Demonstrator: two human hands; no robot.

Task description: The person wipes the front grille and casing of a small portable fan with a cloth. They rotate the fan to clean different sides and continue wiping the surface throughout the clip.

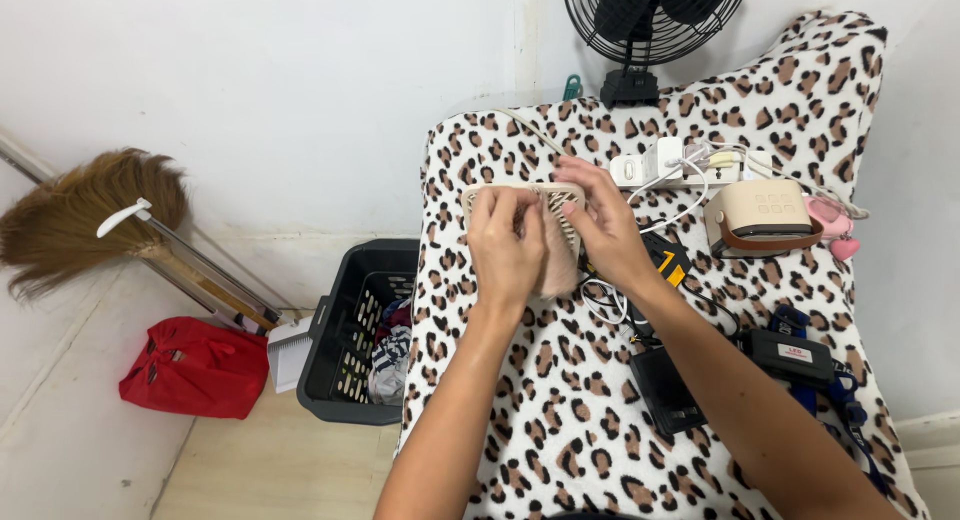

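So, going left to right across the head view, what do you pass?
Broom → red bag → dark laundry basket → left hand → right hand, both on a beige slotted brush → beige case with a brown strap → pink item.

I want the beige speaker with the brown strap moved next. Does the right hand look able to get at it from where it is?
Probably yes. The right hand grips the slotted beige object, but the beige speaker sits just to its right on the leopard-print cover, with only loose white cables between.

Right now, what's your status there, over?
Left hand and right hand both grip a beige slotted gadget. Held above the leopard-print blanket. Cables beside; nothing blocking.
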